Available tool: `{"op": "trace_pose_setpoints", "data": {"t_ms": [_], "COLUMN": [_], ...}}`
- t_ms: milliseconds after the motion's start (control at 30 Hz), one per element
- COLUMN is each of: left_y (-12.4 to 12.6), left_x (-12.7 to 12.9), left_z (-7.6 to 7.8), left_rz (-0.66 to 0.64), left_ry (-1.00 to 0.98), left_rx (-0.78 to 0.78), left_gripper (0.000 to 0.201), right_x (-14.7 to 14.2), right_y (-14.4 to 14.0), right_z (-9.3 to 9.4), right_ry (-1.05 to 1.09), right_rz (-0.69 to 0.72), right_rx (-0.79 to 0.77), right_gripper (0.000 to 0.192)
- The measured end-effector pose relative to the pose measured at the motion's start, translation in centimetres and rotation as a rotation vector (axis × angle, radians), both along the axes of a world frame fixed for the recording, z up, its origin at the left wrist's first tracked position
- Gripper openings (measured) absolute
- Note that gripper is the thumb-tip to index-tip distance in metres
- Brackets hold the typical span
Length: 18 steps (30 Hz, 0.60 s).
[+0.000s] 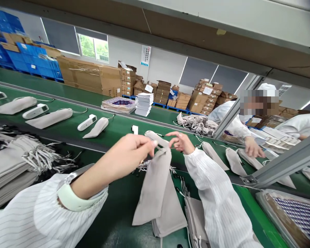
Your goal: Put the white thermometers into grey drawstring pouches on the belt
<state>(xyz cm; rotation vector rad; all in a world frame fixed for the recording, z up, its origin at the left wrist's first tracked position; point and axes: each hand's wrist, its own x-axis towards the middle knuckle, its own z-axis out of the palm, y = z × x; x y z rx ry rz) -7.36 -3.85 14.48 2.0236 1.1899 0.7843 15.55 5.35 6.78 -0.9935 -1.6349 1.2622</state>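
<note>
My left hand [130, 151] pinches the top edge of a grey drawstring pouch [155, 186] that hangs down over the green bench. My right hand [180, 141] grips the other side of the pouch's mouth, fingers curled on its string. A white handheld device [155, 137] lies on the green conveyor belt [119, 127] just behind the pouch's opening. More flat grey pouches [196, 217] lie under my right forearm.
White devices [87, 122] paired with filled pouches [96, 128] ride the belt to the left. A stack of empty pouches [12, 165] sits at the left. A co-worker's hand [253, 148] works on pouches at right. A metal frame bar [284, 163] crosses the right side. Trays [294, 213] and cartons stand around.
</note>
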Motion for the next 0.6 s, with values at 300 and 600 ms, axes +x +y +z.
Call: {"op": "trace_pose_setpoints", "data": {"t_ms": [300,600], "left_y": [0.5,5.2], "left_x": [1.2,2.8], "left_z": [-1.1,-9.7], "left_rz": [0.012,-0.106], "left_ry": [-0.322,0.363], "left_rx": [0.199,0.324], "left_gripper": [0.025,0.013], "right_x": [-4.6,7.2], "right_y": [-2.8,2.7], "right_z": [-0.7,-3.4], "right_ry": [0.184,-0.934], "right_rz": [0.034,-0.957], "right_rx": [0.067,-0.126], "right_gripper": [0.042,0.058]}}
